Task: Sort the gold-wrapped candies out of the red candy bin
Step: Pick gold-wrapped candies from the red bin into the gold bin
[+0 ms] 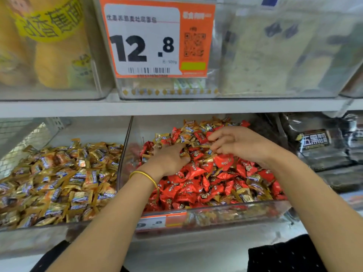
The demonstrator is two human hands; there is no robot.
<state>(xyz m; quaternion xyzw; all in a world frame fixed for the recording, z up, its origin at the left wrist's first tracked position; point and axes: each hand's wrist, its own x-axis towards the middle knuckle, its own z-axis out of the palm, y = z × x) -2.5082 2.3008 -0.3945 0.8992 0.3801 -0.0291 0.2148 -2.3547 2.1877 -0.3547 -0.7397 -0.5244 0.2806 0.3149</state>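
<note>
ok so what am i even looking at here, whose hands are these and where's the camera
There is no machine: a person works with bare hands, and the single picture comes from a camera worn on their head, looking down. Both hands reach into a clear plastic bin full of red-wrapped candies with gold-wrapped candies mixed in. The left hand, with a thin gold bangle, digs into the pile; the right hand curls over it. Whether either actually holds a candy is hidden. The bin to the left holds gold-wrapped ones.

Two hands (pixel 170 159) (pixel 238 143), two candy bins (pixel 225 210) (pixel 39 227), one bracelet (pixel 146 176), one large price sign (pixel 157 38).
</note>
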